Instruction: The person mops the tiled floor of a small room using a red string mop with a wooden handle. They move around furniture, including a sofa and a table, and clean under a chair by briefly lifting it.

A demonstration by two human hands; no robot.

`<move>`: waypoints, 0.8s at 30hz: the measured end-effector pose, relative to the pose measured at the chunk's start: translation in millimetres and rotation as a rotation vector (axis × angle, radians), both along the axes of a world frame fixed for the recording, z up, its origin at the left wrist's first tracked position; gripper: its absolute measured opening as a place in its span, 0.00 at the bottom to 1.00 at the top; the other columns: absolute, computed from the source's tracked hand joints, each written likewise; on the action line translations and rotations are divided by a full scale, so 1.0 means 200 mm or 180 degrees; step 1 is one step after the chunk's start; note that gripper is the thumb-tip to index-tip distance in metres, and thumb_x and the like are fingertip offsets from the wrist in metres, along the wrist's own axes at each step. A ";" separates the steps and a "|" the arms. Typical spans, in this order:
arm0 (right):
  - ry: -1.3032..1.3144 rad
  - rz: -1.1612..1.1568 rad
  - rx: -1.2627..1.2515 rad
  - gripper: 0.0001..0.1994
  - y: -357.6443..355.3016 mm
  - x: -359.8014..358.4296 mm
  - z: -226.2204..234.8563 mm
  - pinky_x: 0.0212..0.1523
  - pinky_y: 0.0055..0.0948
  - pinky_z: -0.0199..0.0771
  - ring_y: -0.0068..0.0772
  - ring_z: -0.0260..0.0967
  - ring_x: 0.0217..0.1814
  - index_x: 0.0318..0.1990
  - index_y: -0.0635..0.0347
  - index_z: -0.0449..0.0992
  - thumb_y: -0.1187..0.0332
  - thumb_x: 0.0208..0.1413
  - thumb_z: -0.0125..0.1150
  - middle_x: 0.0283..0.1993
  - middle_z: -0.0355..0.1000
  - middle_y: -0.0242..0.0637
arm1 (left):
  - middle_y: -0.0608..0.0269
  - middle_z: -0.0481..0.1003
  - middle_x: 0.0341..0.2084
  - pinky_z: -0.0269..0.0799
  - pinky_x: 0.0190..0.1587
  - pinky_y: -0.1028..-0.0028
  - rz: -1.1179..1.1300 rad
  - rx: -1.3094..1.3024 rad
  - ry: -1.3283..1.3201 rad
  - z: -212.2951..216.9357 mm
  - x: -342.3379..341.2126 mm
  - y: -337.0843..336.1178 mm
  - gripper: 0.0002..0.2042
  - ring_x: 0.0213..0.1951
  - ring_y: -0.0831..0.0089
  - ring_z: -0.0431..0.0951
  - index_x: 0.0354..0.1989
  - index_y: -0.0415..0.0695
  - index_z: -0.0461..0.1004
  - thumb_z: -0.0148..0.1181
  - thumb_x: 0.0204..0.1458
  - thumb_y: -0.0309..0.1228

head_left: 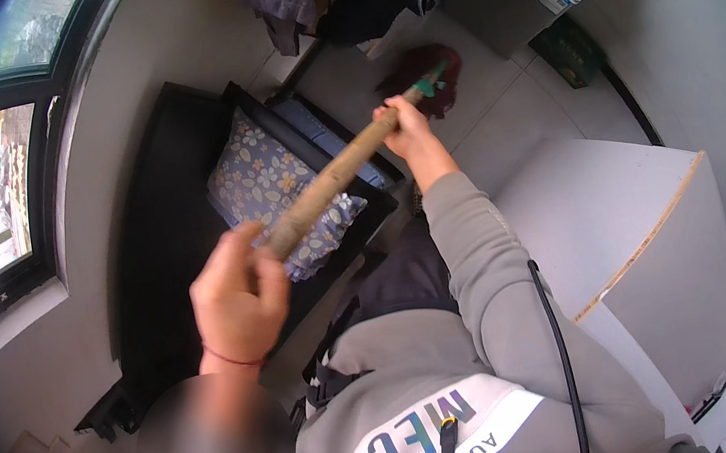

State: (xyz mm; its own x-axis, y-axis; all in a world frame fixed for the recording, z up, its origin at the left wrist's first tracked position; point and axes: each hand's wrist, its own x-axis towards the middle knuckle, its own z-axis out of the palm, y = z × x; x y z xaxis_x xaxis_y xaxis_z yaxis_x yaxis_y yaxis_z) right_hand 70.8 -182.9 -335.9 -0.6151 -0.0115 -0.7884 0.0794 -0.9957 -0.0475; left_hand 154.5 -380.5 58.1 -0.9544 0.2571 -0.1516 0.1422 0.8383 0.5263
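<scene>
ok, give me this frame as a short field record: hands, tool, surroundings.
left hand: left hand closed around the near end of the long brown wooden mop handle
right hand: right hand gripping the handle farther down, near its green fitting
mop head: dark red stringy mop head on the pale tiled floor
nearby: blue floral cushion on a black bench; white board table to the right

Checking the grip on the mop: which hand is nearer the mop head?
The right hand, far up the stick by the red mop head; the left hand holds the near end.
</scene>
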 end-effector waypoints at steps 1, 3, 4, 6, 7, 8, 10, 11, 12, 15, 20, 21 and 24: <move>0.0101 -0.0252 -0.0018 0.08 0.05 0.07 -0.10 0.39 0.38 0.78 0.38 0.71 0.33 0.37 0.62 0.66 0.73 0.51 0.59 0.30 0.68 0.40 | 0.53 0.77 0.27 0.73 0.30 0.75 -0.0600 -0.0032 0.0453 -0.10 0.02 -0.03 0.09 0.26 0.68 0.78 0.42 0.37 0.75 0.58 0.53 0.24; -0.0011 0.0066 0.0331 0.08 0.12 0.26 -0.09 0.37 0.37 0.77 0.35 0.69 0.31 0.38 0.60 0.65 0.74 0.52 0.58 0.31 0.67 0.39 | 0.54 0.77 0.23 0.73 0.25 0.72 -0.1079 -0.0291 0.0259 -0.17 0.13 -0.04 0.11 0.22 0.61 0.78 0.42 0.40 0.76 0.63 0.49 0.26; -0.0256 0.0089 0.0424 0.08 0.16 0.34 -0.08 0.36 0.36 0.77 0.34 0.69 0.30 0.38 0.60 0.65 0.73 0.53 0.57 0.31 0.67 0.38 | 0.56 0.76 0.21 0.72 0.24 0.71 -0.1288 -0.0420 0.0244 -0.21 0.17 -0.06 0.12 0.20 0.61 0.77 0.41 0.41 0.76 0.65 0.47 0.28; -0.0604 0.0102 0.0519 0.07 0.19 0.49 -0.09 0.34 0.34 0.78 0.33 0.70 0.30 0.39 0.59 0.65 0.72 0.54 0.56 0.31 0.68 0.36 | 0.61 0.75 0.17 0.69 0.20 0.70 -0.1596 -0.0581 0.0271 -0.23 0.26 -0.11 0.13 0.17 0.64 0.76 0.40 0.44 0.76 0.67 0.44 0.31; -0.0706 0.0100 0.0524 0.07 0.17 0.58 -0.11 0.33 0.33 0.78 0.32 0.70 0.30 0.39 0.59 0.66 0.72 0.55 0.56 0.32 0.68 0.36 | 0.61 0.74 0.17 0.69 0.20 0.70 -0.1649 -0.0522 0.0256 -0.24 0.29 -0.14 0.13 0.17 0.65 0.76 0.40 0.44 0.76 0.67 0.44 0.30; -0.0810 0.0102 0.0524 0.07 0.16 0.67 -0.13 0.33 0.32 0.78 0.32 0.70 0.30 0.39 0.59 0.66 0.71 0.55 0.56 0.32 0.68 0.36 | 0.61 0.74 0.17 0.69 0.20 0.70 -0.1697 -0.0465 0.0239 -0.23 0.32 -0.18 0.13 0.17 0.65 0.75 0.40 0.44 0.76 0.67 0.44 0.30; -0.0910 0.0124 0.0506 0.08 0.05 0.84 -0.10 0.32 0.31 0.78 0.31 0.70 0.30 0.39 0.60 0.66 0.71 0.55 0.57 0.32 0.68 0.36 | 0.62 0.73 0.17 0.68 0.20 0.70 -0.1765 -0.0355 0.0292 -0.23 0.37 -0.31 0.14 0.16 0.64 0.74 0.40 0.44 0.77 0.67 0.43 0.31; -0.0946 0.0132 0.0479 0.08 -0.02 0.92 -0.08 0.32 0.30 0.79 0.31 0.70 0.30 0.39 0.60 0.66 0.71 0.56 0.58 0.32 0.68 0.36 | 0.62 0.73 0.16 0.68 0.20 0.69 -0.1828 -0.0351 0.0276 -0.22 0.42 -0.38 0.14 0.16 0.64 0.73 0.40 0.44 0.77 0.68 0.42 0.31; -0.0949 0.0242 0.0473 0.08 -0.12 1.00 -0.05 0.32 0.30 0.79 0.31 0.70 0.30 0.39 0.60 0.66 0.71 0.56 0.58 0.32 0.69 0.36 | 0.62 0.73 0.16 0.68 0.20 0.69 -0.1887 -0.0375 0.0251 -0.20 0.48 -0.48 0.15 0.15 0.64 0.73 0.40 0.44 0.77 0.68 0.42 0.31; -0.1037 0.0478 0.0456 0.07 -0.39 1.28 -0.04 0.33 0.30 0.80 0.31 0.71 0.30 0.38 0.60 0.67 0.71 0.55 0.59 0.31 0.69 0.37 | 0.62 0.71 0.15 0.67 0.20 0.69 -0.1957 -0.0300 0.0158 -0.20 0.73 -0.77 0.15 0.15 0.64 0.72 0.40 0.44 0.77 0.68 0.41 0.31; -0.1161 0.1058 0.0483 0.06 -0.88 1.57 0.02 0.33 0.37 0.78 0.32 0.73 0.32 0.37 0.56 0.69 0.68 0.56 0.58 0.30 0.71 0.35 | 0.58 0.76 0.20 0.72 0.23 0.71 -0.1491 -0.0040 -0.0096 -0.11 1.03 -1.23 0.16 0.19 0.63 0.78 0.39 0.42 0.78 0.68 0.39 0.28; -0.1165 0.1378 0.0535 0.06 -0.99 1.60 0.09 0.34 0.39 0.78 0.32 0.74 0.33 0.38 0.55 0.69 0.67 0.56 0.57 0.30 0.72 0.35 | 0.55 0.79 0.24 0.74 0.25 0.72 -0.1319 -0.0113 -0.0175 -0.07 1.09 -1.33 0.14 0.22 0.62 0.80 0.38 0.41 0.79 0.67 0.39 0.27; -0.1104 0.1857 0.0433 0.07 -1.30 1.70 0.12 0.37 0.45 0.76 0.35 0.74 0.36 0.39 0.56 0.70 0.65 0.58 0.54 0.32 0.73 0.36 | 0.55 0.78 0.22 0.74 0.27 0.72 -0.0801 -0.0055 -0.0224 0.03 1.20 -1.55 0.11 0.22 0.61 0.80 0.36 0.42 0.79 0.66 0.42 0.28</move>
State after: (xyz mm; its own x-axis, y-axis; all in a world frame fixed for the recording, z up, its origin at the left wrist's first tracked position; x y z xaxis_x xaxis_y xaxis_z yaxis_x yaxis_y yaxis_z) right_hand 411.3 -442.9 -312.2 -0.2506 -0.1510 -0.9562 0.6333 -0.7726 -0.0440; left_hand 394.7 -689.7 65.0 -0.8478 0.4818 -0.2217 0.3109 0.7901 0.5282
